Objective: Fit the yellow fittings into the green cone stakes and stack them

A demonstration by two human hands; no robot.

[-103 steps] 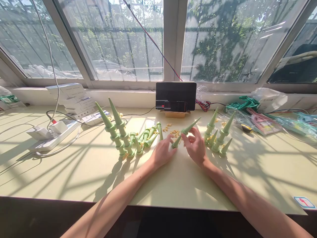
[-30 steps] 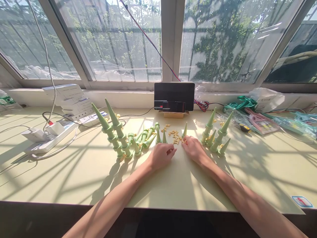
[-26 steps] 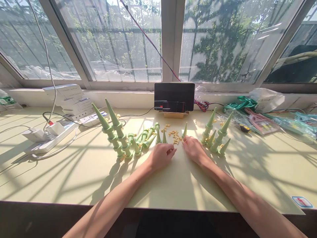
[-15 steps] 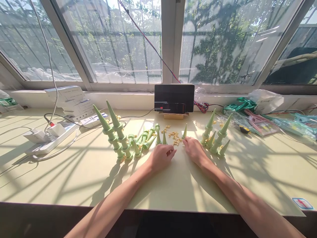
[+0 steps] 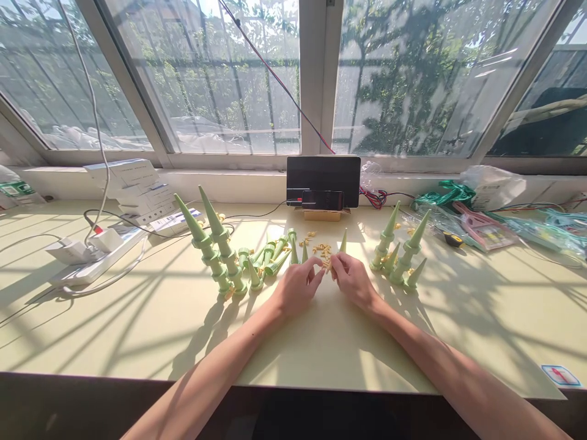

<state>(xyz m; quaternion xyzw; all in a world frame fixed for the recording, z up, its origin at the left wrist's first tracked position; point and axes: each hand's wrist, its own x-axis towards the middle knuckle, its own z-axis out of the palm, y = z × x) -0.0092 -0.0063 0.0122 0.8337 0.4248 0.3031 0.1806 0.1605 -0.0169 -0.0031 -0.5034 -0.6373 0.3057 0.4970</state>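
My left hand point(image 5: 297, 285) is low over the table, thumb and index finger apart, with nothing visible between them. Close on its right, my right hand point(image 5: 354, 280) has its fingers bent and pinched together at the near edge of a pile of small yellow pegs point(image 5: 322, 249). Whatever is in that pinch is too small to make out. A green cone point(image 5: 343, 241) stands behind the right hand, its base hidden. Two more green cones point(image 5: 294, 250) rise behind the left hand, partly covered by it.
Tall green spired towers point(image 5: 219, 235) stand at left, beside loose green parts point(image 5: 270, 252). More green towers point(image 5: 406, 252) are on the right. Behind are a phone point(image 5: 322, 200) and a dark tablet point(image 5: 323, 171). A power strip point(image 5: 98, 263) lies far left, plastic bags point(image 5: 493, 186) far right.
My right hand has shifted left from the base of the green cone to the yellow pegs. My left hand's thumb and index finger have spread apart, nearer the pile.
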